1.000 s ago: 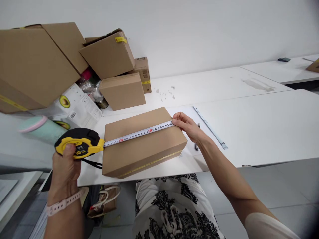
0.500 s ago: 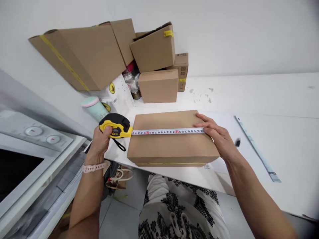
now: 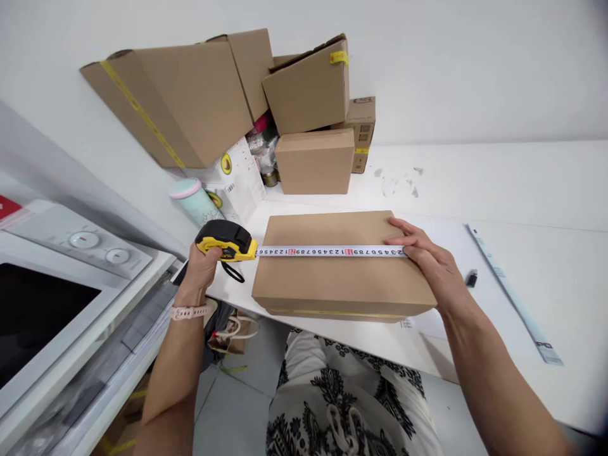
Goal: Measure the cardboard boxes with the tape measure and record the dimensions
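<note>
Our left hand [image 3: 202, 265] is wrapped around a tape measure [image 3: 228, 237], thumb on its yellow side, just off the left edge of a cardboard box [image 3: 339, 278]. The box lies flat near the front of the white table [image 3: 498, 177], and the metal tape [image 3: 318, 251] runs straight across its top. Our right hand [image 3: 430, 259] is well apart from the left, at the box's right end, with fingers over the tape's tip and the box top; its thumb is hidden, so we cannot tell whether it pinches the tape. To the right we have a small black object [image 3: 472, 278] and a long pale strip [image 3: 515, 297]. Behind the box we see a smaller carton [image 3: 314, 164], and beyond our left hand a green cup [image 3: 198, 201] with a pink rim. A microwave [image 3: 97, 247] with two knobs is at our left
</note>
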### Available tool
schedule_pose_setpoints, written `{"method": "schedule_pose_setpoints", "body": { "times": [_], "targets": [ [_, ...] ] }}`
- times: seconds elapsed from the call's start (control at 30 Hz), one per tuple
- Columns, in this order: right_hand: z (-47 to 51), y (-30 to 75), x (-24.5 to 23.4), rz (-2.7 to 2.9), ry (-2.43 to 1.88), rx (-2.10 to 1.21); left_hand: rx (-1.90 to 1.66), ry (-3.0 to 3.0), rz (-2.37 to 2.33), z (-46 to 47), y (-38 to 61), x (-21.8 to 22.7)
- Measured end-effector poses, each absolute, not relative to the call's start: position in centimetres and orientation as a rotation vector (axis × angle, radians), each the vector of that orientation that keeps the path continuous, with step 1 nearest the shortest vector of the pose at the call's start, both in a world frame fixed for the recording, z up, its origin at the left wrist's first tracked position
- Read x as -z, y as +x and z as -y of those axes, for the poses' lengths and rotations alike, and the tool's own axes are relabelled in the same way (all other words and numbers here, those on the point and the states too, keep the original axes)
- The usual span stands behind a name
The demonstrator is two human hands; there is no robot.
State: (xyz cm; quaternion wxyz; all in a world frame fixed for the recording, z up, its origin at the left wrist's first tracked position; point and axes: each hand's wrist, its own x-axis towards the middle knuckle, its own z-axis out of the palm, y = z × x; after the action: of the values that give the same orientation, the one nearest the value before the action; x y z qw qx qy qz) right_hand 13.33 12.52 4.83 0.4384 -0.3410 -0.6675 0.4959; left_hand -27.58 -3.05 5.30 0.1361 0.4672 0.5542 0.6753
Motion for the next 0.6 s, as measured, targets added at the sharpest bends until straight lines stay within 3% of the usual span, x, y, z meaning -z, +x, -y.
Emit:
{"method": "schedule_pose_setpoints", "body": {
  "times": [0.6],
  "targets": [
    [-12.59,13.35,-4.60,1.660,-0.803,-1.252,-2.009,1.253,-1.520,3.04,-27.19,-5.38]
  ]
}}
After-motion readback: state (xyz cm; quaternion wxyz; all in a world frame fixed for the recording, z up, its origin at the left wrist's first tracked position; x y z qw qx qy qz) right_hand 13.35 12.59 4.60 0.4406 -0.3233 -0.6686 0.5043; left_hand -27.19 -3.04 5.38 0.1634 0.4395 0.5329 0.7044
